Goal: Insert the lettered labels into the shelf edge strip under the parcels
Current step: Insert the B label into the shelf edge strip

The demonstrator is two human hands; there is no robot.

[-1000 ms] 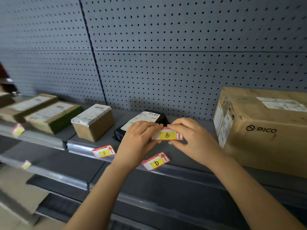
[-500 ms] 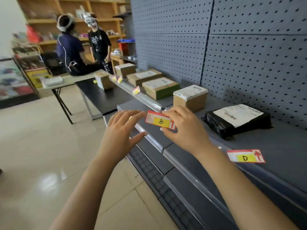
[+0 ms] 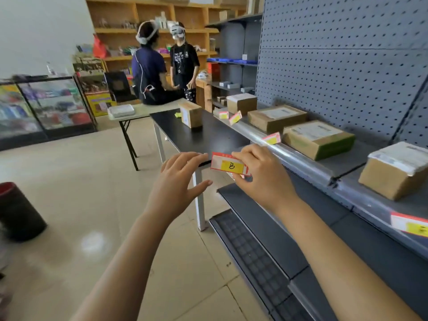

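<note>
Right hand pinches the B label mid-air, off the strip; left hand hovers spread, empty. Light, bendy card, I'd say: best held by its ends.

Both arms reach forward — left grip spread loose; right grip pinches the B label.

A small shop: grey pegboard shelving carries taped parcels, a glass display case holds colourful goods, and stocked wooden wall shelves line the back.
</note>
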